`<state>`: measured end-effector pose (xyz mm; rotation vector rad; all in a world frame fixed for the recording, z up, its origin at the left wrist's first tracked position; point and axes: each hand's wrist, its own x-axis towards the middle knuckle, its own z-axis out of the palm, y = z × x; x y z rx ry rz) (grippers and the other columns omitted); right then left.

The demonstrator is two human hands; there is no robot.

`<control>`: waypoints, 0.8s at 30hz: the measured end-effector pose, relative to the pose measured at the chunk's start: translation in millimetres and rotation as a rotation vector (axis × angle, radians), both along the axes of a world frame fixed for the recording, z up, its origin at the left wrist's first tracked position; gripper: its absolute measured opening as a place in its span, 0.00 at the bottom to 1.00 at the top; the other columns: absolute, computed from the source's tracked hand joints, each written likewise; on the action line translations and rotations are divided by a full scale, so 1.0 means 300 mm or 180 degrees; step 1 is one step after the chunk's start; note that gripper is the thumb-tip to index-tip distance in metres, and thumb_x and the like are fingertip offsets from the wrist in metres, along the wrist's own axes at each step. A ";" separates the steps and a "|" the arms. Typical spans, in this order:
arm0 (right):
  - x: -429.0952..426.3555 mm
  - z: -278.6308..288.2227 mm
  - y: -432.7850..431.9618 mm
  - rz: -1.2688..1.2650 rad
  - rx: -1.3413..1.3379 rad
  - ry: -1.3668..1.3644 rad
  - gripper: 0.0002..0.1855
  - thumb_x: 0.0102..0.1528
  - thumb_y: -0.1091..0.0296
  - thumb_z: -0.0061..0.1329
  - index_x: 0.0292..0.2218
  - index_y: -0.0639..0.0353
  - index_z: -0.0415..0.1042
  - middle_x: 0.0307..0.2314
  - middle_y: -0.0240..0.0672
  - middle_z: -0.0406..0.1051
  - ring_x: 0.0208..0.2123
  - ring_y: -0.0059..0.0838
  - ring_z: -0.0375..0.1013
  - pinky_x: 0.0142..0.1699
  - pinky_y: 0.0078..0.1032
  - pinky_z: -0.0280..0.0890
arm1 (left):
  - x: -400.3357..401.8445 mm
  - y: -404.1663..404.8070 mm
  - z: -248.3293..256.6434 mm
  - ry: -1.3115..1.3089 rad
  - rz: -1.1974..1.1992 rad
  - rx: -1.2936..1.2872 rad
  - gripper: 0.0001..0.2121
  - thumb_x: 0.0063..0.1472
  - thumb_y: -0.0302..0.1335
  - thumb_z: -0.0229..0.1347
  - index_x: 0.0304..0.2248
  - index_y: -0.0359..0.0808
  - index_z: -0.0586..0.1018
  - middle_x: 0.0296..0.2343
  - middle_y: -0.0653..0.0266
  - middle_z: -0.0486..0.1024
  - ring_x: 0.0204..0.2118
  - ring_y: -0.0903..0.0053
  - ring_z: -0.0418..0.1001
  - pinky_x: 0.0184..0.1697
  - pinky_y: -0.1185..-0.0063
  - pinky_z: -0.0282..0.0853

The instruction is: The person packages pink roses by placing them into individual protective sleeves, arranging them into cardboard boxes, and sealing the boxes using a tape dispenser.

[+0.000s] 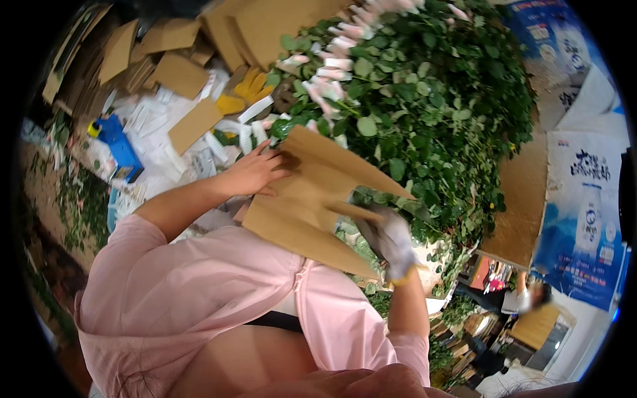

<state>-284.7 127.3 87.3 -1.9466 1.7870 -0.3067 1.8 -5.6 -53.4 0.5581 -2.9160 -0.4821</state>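
A brown cardboard sheet [298, 199] with raised side flaps lies in front of my torso. Bare, my left hand [264, 169] rests on its upper left part with the fingers spread. My right hand [390, 236], in a greyish-white glove with a yellow cuff, is at the sheet's right end, by a cardboard flap; blur hides its fingers, so its grip is unclear. Beyond the sheet, a large heap of leafy green stems [433, 119] has white and pink wrapped ends [333, 69] along its left side.
Yellow gloves [249, 87], white paper strips [149, 124] and a blue tape dispenser-like object [119, 144] lie to the left. Cardboard pieces [181, 74] are piled at the upper left. Blue-and-white printed sheeting [582, 199] hangs at the right. Another person [522, 301] is in the background, lower right.
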 end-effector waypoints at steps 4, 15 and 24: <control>0.135 -0.279 -0.141 0.0574 0.0904 -0.1693 0.20 0.50 0.52 0.51 0.28 0.64 0.71 0.19 0.42 0.70 0.20 0.39 0.69 0.26 0.29 0.65 | 0.014 -0.010 0.015 0.0170 -0.0115 -0.0735 0.19 0.45 0.41 0.59 0.36 0.41 0.75 0.42 0.65 0.66 0.53 0.71 0.59 0.60 0.63 0.45; 0.249 -0.407 -0.179 0.0435 0.1819 0.0564 0.19 0.51 0.52 0.44 0.30 0.60 0.74 0.28 0.44 0.74 0.28 0.40 0.75 0.33 0.32 0.68 | -0.054 -0.003 0.020 0.0149 -0.0768 0.0608 0.43 0.37 0.42 0.64 0.55 0.38 0.60 0.56 0.58 0.52 0.61 0.61 0.45 0.61 0.68 0.45; 0.201 0.063 -0.046 0.1113 0.1317 -0.1162 0.25 0.52 0.57 0.46 0.50 0.57 0.61 0.39 0.49 0.70 0.38 0.47 0.71 0.44 0.34 0.65 | -0.066 0.006 0.025 -0.0337 -0.0586 0.0471 0.40 0.38 0.38 0.64 0.53 0.40 0.63 0.56 0.54 0.51 0.60 0.57 0.46 0.61 0.61 0.42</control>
